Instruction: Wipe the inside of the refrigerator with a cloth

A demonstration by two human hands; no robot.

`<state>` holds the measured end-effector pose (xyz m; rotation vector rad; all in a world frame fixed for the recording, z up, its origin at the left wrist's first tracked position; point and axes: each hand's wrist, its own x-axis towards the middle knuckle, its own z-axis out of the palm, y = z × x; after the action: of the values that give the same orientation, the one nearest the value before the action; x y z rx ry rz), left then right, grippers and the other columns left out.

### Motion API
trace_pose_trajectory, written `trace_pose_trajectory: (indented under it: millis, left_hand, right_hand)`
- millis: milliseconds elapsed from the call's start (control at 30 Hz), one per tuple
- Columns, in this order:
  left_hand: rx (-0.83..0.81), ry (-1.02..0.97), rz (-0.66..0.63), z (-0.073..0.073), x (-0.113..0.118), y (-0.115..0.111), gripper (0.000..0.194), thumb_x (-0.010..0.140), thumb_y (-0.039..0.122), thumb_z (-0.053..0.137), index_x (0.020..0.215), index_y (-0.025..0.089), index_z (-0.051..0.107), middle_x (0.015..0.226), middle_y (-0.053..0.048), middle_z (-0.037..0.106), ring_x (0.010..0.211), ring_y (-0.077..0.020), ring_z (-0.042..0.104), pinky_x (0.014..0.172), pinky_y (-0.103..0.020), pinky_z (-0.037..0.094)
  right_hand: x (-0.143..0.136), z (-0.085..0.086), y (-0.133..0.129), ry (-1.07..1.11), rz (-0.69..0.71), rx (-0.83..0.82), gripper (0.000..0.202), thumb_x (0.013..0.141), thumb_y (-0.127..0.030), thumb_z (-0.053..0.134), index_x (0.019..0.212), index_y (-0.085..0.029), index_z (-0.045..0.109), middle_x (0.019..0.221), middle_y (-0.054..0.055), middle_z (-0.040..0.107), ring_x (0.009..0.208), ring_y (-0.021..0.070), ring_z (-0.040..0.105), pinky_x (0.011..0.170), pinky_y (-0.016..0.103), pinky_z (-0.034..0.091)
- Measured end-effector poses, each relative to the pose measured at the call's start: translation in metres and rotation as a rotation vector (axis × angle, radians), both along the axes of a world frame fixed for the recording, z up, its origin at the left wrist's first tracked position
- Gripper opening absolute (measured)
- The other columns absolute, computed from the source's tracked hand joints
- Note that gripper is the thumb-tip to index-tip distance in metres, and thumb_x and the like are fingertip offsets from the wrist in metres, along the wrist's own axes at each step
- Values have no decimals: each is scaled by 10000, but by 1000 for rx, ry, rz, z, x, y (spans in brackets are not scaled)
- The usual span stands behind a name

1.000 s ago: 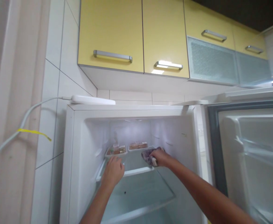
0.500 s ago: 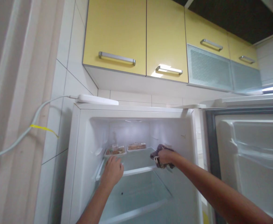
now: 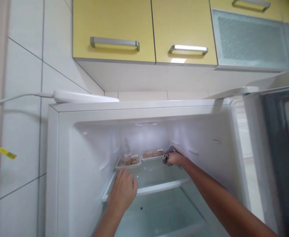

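Inside the fridge, my right hand [image 3: 177, 159] is closed around a dark patterned cloth [image 3: 168, 154], deep at the right side of the upper glass shelf [image 3: 151, 173]. My left hand [image 3: 123, 187] is at the left front of that shelf with its fingers loosely stretched and no object in it. Just beyond its fingertips sits a white food tray [image 3: 127, 161] with packed food; whether they touch cannot be made out. A second packed tray [image 3: 152, 154] lies at the back, between that one and the cloth.
A lower glass shelf [image 3: 164, 210] bears a small dark spot. The fridge door [image 3: 273, 131] stands open at the right. On top of the fridge lies a white device [image 3: 85, 97] with a cable. Yellow cabinets [image 3: 115, 26] hang above, and a tiled wall [image 3: 23, 115] is at the left.
My right hand has moved the cloth deeper into the fridge along the right side of the shelf. The view has come closer to the fridge. My left hand stays near the left tray.
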<state>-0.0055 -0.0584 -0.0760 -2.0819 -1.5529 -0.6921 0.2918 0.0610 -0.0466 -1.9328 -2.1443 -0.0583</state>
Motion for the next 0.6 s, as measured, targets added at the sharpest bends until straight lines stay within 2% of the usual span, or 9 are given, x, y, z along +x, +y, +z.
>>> trace_pose_trajectory:
  millis: [133,267,367,467,600]
  left_hand:
    - [19,7,-22,0,-1,-1,429,943,251,369,1155,111,714,1277,-185,686,1290,-315,574,1155,-468,443]
    - [7,9,-29,3,-1,-6,422,947,243,358,1109,108,723,1240,-188,698,1272,-321,583,1136,-470,451]
    - [-6,17,-32,7,-2,-9,415,942,238,369,1101,103,728,1213,-188,713,1244,-316,604,1124,-458,455]
    - [0,25,-59,8,-3,-8,416,942,235,367,1081,91,732,1166,-194,729,1206,-312,625,1119,-461,451]
    - [7,20,-78,7,-5,-5,396,941,240,377,1041,107,737,1117,-183,739,1168,-302,640,1081,-451,466]
  right_hand:
    - [3,-4,-2,-58,-28,-54,345,936,-441,634,1123,-153,663,1144,75,705,1034,203,676,941,445,566]
    - [6,-7,-34,-136,-6,14,355,939,-430,625,1176,-167,651,1182,80,703,1077,217,669,989,472,538]
    - [11,-7,-66,-220,24,79,260,913,-273,638,1139,-152,680,1160,127,740,1077,251,693,970,458,536]
    - [15,-7,-91,-338,46,153,212,844,-84,587,989,-129,736,1083,198,777,1097,312,710,994,483,517]
    - [19,-7,-110,-512,70,254,283,803,-35,502,828,-172,748,926,176,806,1060,338,726,1048,610,474]
